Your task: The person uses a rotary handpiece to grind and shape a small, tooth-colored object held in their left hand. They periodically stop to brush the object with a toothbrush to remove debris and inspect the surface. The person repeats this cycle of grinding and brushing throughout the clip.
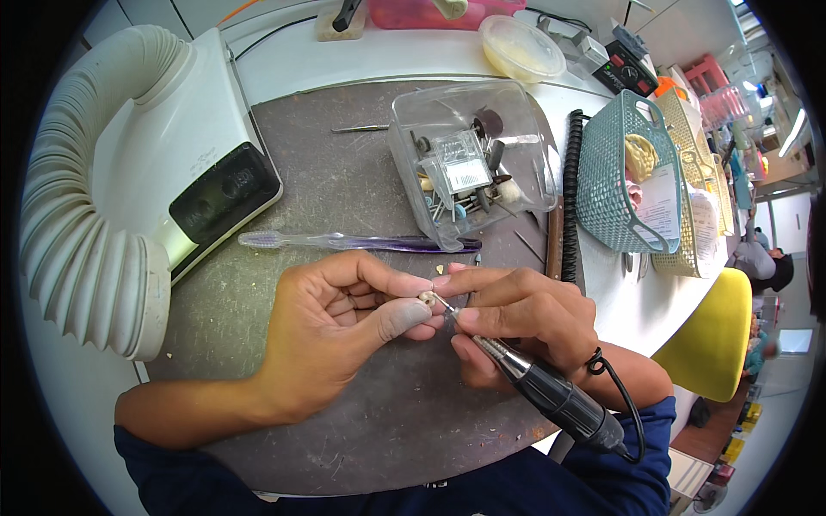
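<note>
Between the thumb and fingertips of my left hand (331, 322) is a small cream-coloured piece (428, 297), perhaps a dental crown; its exact kind is too small to tell. White dust coats that thumb. My right hand (533, 314) grips a black and silver rotary handpiece (551, 391) like a pen, its cable looping down at the back. The thin bur (443, 302) at its tip reaches the small piece, apparently touching it. Just beyond my hands lies a clear and purple toothbrush (361, 243) on the dark work mat (318, 172).
A clear plastic box (473, 163) of burs and polishing tips stands beyond my hands. At left sits a white dust extractor (206, 146) with a ribbed hose (77, 224). Teal basket (624, 172), coiled black cord (572, 189) and yellow chair (710, 335) are at right. A person (766, 262) sits far right.
</note>
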Demonstrator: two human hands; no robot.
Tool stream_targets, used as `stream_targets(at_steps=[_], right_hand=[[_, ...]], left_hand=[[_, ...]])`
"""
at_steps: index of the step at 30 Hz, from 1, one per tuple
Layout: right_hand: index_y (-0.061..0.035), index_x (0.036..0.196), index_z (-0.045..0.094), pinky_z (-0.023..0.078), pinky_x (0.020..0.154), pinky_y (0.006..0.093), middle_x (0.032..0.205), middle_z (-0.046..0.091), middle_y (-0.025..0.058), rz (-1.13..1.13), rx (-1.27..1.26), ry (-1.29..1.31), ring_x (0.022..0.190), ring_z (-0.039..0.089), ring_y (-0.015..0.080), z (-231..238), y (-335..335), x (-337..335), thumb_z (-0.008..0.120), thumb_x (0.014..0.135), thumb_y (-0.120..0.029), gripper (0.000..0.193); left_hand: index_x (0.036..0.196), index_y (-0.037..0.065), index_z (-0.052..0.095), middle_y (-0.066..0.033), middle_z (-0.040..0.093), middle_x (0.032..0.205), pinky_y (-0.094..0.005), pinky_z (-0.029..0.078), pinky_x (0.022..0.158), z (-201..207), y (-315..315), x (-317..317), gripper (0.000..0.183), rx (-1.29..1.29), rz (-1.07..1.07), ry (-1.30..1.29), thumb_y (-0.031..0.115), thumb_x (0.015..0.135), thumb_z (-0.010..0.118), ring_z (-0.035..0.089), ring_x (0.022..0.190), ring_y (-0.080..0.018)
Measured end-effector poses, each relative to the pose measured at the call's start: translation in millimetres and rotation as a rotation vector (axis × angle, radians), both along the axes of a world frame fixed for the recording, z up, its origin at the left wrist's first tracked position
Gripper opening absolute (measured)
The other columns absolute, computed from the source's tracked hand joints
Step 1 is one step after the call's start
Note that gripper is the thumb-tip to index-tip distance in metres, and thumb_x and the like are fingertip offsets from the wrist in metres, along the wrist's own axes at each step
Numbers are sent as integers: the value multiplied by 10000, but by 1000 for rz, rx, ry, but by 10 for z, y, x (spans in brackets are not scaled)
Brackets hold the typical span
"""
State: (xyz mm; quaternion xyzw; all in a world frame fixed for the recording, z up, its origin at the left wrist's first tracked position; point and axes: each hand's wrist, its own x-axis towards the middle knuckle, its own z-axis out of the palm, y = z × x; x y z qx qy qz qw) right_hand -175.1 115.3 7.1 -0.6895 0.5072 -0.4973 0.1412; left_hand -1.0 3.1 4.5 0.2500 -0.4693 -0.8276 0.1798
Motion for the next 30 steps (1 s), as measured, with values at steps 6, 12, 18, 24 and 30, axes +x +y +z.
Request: stream_targets(at_steps=[6,12,18,24,30], right_hand=[[5,953,655,583,875,416,912,697,154,11,14,0,958,709,301,0,-2,-8,778,709,47,276],[-3,964,648,582,872,432,896,692,152,17,16,10,955,708,313,-5,-12,-5,776,718,43,281],[-3,960,661,579,880,412,921,702,139,6,30,6,965,707,298,-1,-11,-1,775,715,49,276],[-7,994,614,580,863,470,854,652,144,44,22,-25,939,708,351,-32,-9,-34,765,731,41,306],[-10,990,610,580,862,474,853,646,139,39,29,-27,936,708,354,-34,0,-23,758,739,43,295]], left_hand=[[988,-49,598,-173,685,968,-282,597,780,-4,-6,6,120,10,-3,-6,-29,886,658,698,871,-193],[996,-43,602,-163,686,970,-277,588,783,-17,-12,11,123,15,-12,0,-24,888,659,694,856,-177],[1002,-40,602,-159,684,973,-277,584,788,-26,-16,17,121,0,-21,1,-23,893,654,691,849,-172],[1000,-43,599,-172,682,980,-287,593,791,-19,-22,13,119,-26,-30,-20,-30,893,649,698,881,-195],[997,-46,595,-179,680,989,-285,595,795,-3,-23,13,119,-2,-29,-24,-34,892,649,699,892,-204]])
